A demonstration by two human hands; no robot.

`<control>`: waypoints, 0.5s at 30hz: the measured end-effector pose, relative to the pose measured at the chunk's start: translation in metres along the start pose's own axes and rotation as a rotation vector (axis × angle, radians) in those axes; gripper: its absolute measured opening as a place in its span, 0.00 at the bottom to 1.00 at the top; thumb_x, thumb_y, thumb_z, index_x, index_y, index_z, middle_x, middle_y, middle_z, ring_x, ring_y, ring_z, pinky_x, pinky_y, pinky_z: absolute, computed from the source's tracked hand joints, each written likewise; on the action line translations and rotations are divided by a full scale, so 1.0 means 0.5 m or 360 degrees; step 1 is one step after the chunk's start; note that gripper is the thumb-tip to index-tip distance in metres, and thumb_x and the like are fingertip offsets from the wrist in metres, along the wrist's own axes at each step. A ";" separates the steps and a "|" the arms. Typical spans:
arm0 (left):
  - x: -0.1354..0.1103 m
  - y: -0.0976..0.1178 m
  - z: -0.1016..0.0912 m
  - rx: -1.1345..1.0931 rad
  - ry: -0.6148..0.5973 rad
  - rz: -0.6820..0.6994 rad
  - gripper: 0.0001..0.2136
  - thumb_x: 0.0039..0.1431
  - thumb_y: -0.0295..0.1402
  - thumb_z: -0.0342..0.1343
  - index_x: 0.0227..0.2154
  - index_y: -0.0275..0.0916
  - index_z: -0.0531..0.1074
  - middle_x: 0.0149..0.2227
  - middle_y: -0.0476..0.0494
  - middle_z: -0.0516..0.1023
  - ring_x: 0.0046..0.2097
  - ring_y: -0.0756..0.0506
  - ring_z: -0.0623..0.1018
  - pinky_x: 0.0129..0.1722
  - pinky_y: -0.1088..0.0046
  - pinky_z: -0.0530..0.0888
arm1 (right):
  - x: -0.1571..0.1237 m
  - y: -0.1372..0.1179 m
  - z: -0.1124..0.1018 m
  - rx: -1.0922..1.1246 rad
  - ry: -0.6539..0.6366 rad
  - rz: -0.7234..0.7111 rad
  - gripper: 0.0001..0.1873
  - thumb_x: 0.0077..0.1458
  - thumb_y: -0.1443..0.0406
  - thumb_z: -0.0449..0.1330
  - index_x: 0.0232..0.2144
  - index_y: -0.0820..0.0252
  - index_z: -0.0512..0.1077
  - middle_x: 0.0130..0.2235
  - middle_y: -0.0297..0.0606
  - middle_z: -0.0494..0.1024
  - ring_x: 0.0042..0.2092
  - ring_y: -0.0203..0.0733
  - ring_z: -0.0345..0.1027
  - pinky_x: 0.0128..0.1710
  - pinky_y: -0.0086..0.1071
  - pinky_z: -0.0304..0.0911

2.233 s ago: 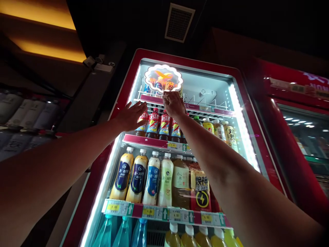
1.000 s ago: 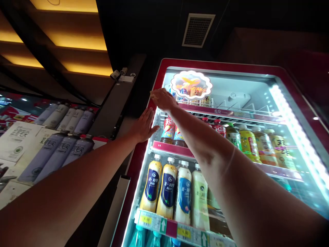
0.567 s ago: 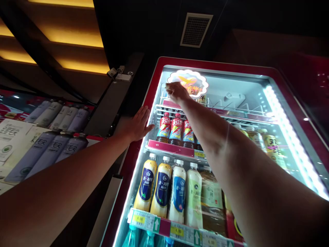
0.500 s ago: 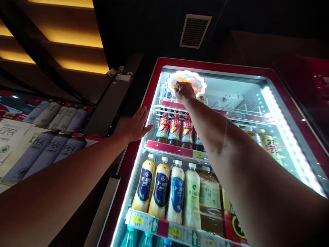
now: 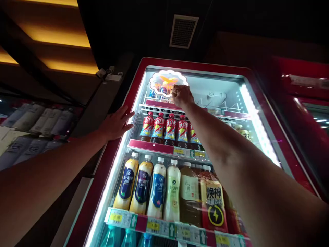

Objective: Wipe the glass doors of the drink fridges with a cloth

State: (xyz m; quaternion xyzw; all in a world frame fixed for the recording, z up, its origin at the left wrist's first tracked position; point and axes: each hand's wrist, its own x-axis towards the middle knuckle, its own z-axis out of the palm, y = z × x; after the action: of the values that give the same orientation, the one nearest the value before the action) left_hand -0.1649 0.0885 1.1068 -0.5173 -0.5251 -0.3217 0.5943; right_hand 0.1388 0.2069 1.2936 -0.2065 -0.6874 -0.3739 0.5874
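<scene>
While my right hand [image 5: 182, 96] curls its fingers, around what, if anything, I can't tell, the glass door [image 5: 203, 82] lies just ahead of them, the lit sign [image 5: 167, 81] at their left; I'd keep contact light, my left hand [image 5: 117, 123] splayed, holding nothing

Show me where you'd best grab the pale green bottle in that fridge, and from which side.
I'd grip the pale green bottle by its narrow neck, just below the white cap, coming from the front. It stands upright and tapers upward, leaving more finger room there; neighbouring bottles crowd its body. The front glass seems to be in the way, though.
</scene>
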 end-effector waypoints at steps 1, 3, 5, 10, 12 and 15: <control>0.003 0.003 -0.005 0.0023 0.0010 -0.0011 0.29 0.72 0.51 0.39 0.69 0.45 0.62 0.76 0.36 0.50 0.75 0.34 0.55 0.65 0.46 0.64 | -0.009 0.002 -0.002 -0.0002 -0.0013 -0.0068 0.30 0.68 0.59 0.46 0.67 0.62 0.66 0.70 0.43 0.66 0.73 0.58 0.50 0.75 0.58 0.44; 0.011 0.012 -0.015 0.0067 0.0045 -0.0053 0.28 0.71 0.50 0.39 0.66 0.44 0.67 0.73 0.35 0.57 0.72 0.33 0.61 0.65 0.45 0.63 | -0.031 0.006 -0.006 0.0029 -0.0070 -0.0362 0.28 0.69 0.59 0.46 0.66 0.57 0.67 0.69 0.38 0.68 0.72 0.52 0.52 0.76 0.51 0.45; 0.023 0.026 -0.023 0.0085 0.0092 -0.0071 0.27 0.71 0.51 0.38 0.61 0.42 0.72 0.71 0.35 0.63 0.69 0.32 0.66 0.65 0.44 0.62 | -0.049 0.026 -0.016 0.0071 -0.0107 -0.0605 0.27 0.70 0.58 0.45 0.66 0.53 0.68 0.68 0.33 0.70 0.72 0.47 0.53 0.76 0.45 0.47; 0.058 0.094 -0.029 0.0008 0.0226 0.0096 0.31 0.71 0.54 0.36 0.58 0.37 0.71 0.71 0.32 0.62 0.71 0.34 0.63 0.68 0.48 0.60 | -0.059 0.121 -0.052 0.0014 0.0128 0.0074 0.28 0.67 0.60 0.48 0.64 0.60 0.69 0.67 0.43 0.70 0.71 0.57 0.54 0.73 0.56 0.52; 0.072 0.133 -0.026 -0.0020 0.0230 0.0214 0.31 0.72 0.55 0.35 0.63 0.38 0.67 0.73 0.31 0.57 0.74 0.34 0.58 0.69 0.47 0.57 | -0.063 0.134 -0.055 -0.0006 0.0205 0.0222 0.29 0.67 0.60 0.48 0.66 0.62 0.67 0.68 0.48 0.68 0.71 0.62 0.53 0.72 0.62 0.50; 0.095 0.195 -0.019 -0.0046 0.0149 0.0341 0.31 0.72 0.54 0.35 0.68 0.41 0.61 0.75 0.31 0.50 0.75 0.34 0.53 0.71 0.45 0.53 | -0.077 0.125 -0.052 0.0014 0.0073 -0.0160 0.28 0.68 0.59 0.48 0.66 0.56 0.67 0.68 0.40 0.69 0.71 0.54 0.54 0.75 0.53 0.49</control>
State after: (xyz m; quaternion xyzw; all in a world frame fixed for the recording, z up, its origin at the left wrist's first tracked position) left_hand -0.0607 0.1123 1.1260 -0.5632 -0.4339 -0.2877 0.6417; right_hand 0.2098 0.2330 1.2745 -0.1604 -0.6850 -0.4046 0.5843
